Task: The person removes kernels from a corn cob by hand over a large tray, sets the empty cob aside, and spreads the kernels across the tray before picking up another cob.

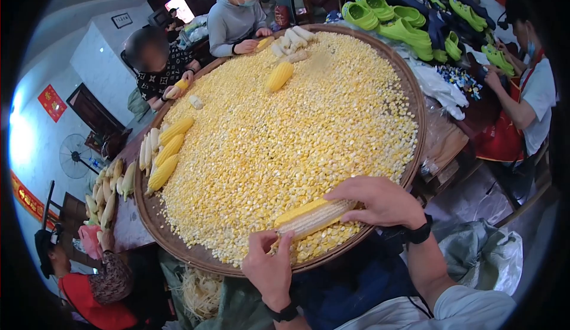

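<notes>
While we hold the corn cob (316, 217) above the near edge of the round tray (148, 211), its long axis slants near-left to far-right: our left hand (271, 269) pinches the near end, our right hand (383, 202) clasps the far end.

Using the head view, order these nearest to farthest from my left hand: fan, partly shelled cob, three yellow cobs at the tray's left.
1. Partly shelled cob, touching your left hand.
2. Three yellow cobs, left side of the tray.
3. Fan, beyond the tray, far left.
</notes>
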Available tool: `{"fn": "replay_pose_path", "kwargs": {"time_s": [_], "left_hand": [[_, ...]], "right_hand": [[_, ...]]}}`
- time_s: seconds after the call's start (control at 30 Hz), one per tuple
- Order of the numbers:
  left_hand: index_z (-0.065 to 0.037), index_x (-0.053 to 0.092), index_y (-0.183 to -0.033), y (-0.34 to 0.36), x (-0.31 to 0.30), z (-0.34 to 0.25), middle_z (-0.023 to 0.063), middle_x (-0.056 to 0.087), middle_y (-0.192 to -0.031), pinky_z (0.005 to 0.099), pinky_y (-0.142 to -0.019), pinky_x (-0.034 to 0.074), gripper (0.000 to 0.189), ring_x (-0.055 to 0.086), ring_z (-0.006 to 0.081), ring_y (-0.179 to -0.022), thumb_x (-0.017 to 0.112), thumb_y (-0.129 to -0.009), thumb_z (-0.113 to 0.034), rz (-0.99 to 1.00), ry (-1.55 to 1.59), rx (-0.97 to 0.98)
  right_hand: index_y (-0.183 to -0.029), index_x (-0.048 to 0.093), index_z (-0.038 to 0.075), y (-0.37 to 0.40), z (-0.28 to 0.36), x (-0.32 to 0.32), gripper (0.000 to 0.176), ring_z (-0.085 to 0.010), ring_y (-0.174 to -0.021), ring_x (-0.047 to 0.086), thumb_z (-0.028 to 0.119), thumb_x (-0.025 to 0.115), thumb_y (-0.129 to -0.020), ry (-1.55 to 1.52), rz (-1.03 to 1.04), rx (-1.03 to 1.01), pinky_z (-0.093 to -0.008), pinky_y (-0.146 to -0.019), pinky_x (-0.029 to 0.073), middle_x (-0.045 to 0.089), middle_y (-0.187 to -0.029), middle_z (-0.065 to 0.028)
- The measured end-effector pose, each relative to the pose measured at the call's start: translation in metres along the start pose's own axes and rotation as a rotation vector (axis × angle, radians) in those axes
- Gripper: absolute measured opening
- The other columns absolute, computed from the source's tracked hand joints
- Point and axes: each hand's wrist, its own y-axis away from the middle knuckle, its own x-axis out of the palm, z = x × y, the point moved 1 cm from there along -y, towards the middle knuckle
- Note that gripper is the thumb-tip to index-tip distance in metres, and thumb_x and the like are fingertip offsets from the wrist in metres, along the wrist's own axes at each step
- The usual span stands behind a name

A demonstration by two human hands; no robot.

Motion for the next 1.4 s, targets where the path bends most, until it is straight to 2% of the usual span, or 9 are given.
{"fn": "replay_pose_path", "kwargs": {"time_s": [0.2, 0.33, 0.53, 0.63, 0.73, 0.83, 0.93, 1.03, 1.4], "left_hand": [[0.002, 0.081, -0.112, -0.001, 0.004, 0.011, 0.0163, 0.085, -0.096, 0.0346, -0.076, 0.063, 0.033, 0.084, 0.0232, -0.084, 0.098, -0.089, -0.012, -0.019, 0.031, 0.089], [-0.001, 0.081, -0.1, 0.0, -0.001, 0.001, 0.017, 0.083, -0.097, 0.0393, -0.077, 0.065, 0.028, 0.083, 0.03, -0.084, 0.1, -0.084, -0.012, -0.009, 0.01, 0.016], [-0.002, 0.078, -0.097, -0.001, 0.001, 0.006, 0.0162, 0.082, -0.096, 0.0398, -0.077, 0.064, 0.024, 0.084, 0.0299, -0.087, 0.097, -0.087, -0.011, -0.029, 0.027, 0.142], [-0.002, 0.081, -0.103, 0.0, -0.005, -0.01, 0.0156, 0.082, -0.1, 0.0402, -0.077, 0.063, 0.023, 0.083, 0.0305, -0.089, 0.095, -0.089, -0.011, 0.015, -0.012, -0.022], [-0.001, 0.083, -0.112, -0.001, -0.001, -0.001, 0.015, 0.082, -0.108, 0.0401, -0.08, 0.063, 0.026, 0.083, 0.0308, -0.092, 0.094, -0.091, -0.011, 0.019, 0.061, 0.071], [-0.002, 0.084, -0.119, -0.001, -0.002, 0.002, 0.0149, 0.081, -0.115, 0.0398, -0.083, 0.063, 0.029, 0.082, 0.0306, -0.097, 0.092, -0.092, -0.011, 0.02, 0.03, 0.183], [-0.002, 0.085, -0.116, -0.003, -0.001, 0.005, 0.0141, 0.081, -0.116, 0.0396, -0.085, 0.063, 0.026, 0.081, 0.0306, -0.102, 0.091, -0.092, -0.009, -0.036, 0.018, 0.291], [0.0, 0.086, -0.117, -0.003, 0.0, 0.008, 0.0142, 0.081, -0.119, 0.034, -0.08, 0.064, 0.023, 0.079, 0.024, -0.105, 0.089, -0.095, -0.005, -0.005, 0.078, 0.244], [0.001, 0.084, -0.108, -0.004, -0.003, 0.004, 0.0148, 0.082, -0.116, 0.0332, -0.079, 0.066, 0.018, 0.081, 0.0225, -0.099, 0.091, -0.093, -0.004, 0.013, 0.106, 0.199]], "right_hand": [[-0.15, 0.071, 0.014, 0.0, -0.002, 0.001, 0.058, -0.0366, -0.121, 0.074, 0.024, 0.087, -0.096, 0.001, 0.017, -0.008, -0.0469, -0.102, 0.059, 0.077, -0.13, -0.0123], [-0.152, 0.07, 0.015, 0.0, 0.0, 0.0, 0.058, -0.0361, -0.123, 0.073, 0.024, 0.086, -0.097, 0.02, 0.037, 0.011, -0.0465, -0.103, 0.059, 0.076, -0.132, -0.0115], [-0.153, 0.07, 0.016, 0.0, -0.001, 0.002, 0.058, -0.0356, -0.124, 0.073, 0.025, 0.086, -0.098, 0.013, 0.038, 0.011, -0.0463, -0.103, 0.059, 0.076, -0.132, -0.0107], [-0.153, 0.07, 0.016, 0.001, 0.0, 0.001, 0.058, -0.0355, -0.125, 0.073, 0.025, 0.086, -0.098, 0.015, 0.048, 0.025, -0.0467, -0.104, 0.058, 0.077, -0.133, -0.0106], [-0.153, 0.07, 0.016, 0.001, 0.0, 0.001, 0.058, -0.036, -0.126, 0.072, 0.026, 0.086, -0.098, 0.02, 0.052, 0.031, -0.0472, -0.105, 0.058, 0.076, -0.134, -0.0112], [-0.153, 0.07, 0.016, 0.001, -0.002, 0.001, 0.059, -0.0364, -0.127, 0.072, 0.025, 0.086, -0.097, 0.033, 0.056, 0.026, -0.0473, -0.105, 0.058, 0.076, -0.134, -0.0118], [-0.152, 0.07, 0.015, 0.0, -0.002, 0.001, 0.06, -0.0367, -0.127, 0.072, 0.024, 0.087, -0.096, 0.013, 0.051, 0.016, -0.0474, -0.106, 0.058, 0.076, -0.133, -0.0119], [-0.151, 0.071, 0.015, -0.001, -0.001, 0.0, 0.06, -0.0357, -0.126, 0.072, 0.02, 0.088, -0.094, 0.007, 0.042, 0.006, -0.0467, -0.106, 0.058, 0.077, -0.133, -0.011], [-0.145, 0.075, 0.012, 0.0, -0.002, 0.0, 0.055, -0.0363, -0.125, 0.074, 0.022, 0.09, -0.094, 0.001, 0.029, -0.01, -0.046, -0.107, 0.059, 0.078, -0.134, -0.0136]]}}
